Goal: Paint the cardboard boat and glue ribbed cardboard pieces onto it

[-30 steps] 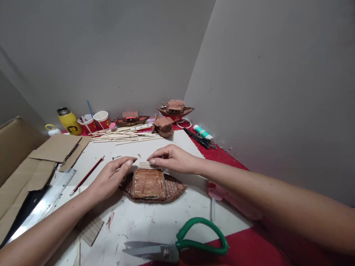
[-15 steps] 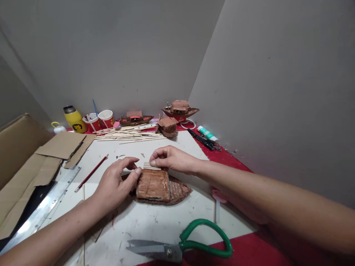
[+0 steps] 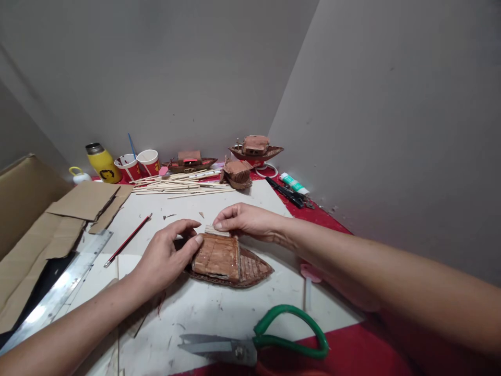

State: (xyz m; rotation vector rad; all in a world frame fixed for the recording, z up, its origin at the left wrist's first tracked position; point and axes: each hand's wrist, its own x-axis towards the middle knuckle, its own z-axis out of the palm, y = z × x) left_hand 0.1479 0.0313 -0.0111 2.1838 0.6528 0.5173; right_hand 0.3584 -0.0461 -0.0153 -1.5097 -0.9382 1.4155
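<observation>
A brown model boat [image 3: 215,258] with a plank-textured cabin roof lies on the white board, its pointed end to the right. My left hand [image 3: 166,248] curls around the boat's left end, thumb on the roof's corner and index finger raised apart; the remaining fingers are partly hidden. Between the thumb and fingers of my right hand [image 3: 245,222] is a small pale ribbed strip [image 3: 212,230], held along the far edge of the roof. Whether the strip touches the roof, I cannot tell.
Green-handled scissors [image 3: 289,331] lie open in front. A pencil [image 3: 128,241], a metal ruler [image 3: 62,287] and cardboard pieces [image 3: 84,200] are at left. Thin sticks [image 3: 172,184], paper cups [image 3: 147,163], a yellow bottle [image 3: 103,164] and other model boats [image 3: 255,148] stand behind.
The view has shifted slightly. My right hand keeps its pinch on the ribbed strip, which has tilted a little; my left hand stays at the boat's left end.
</observation>
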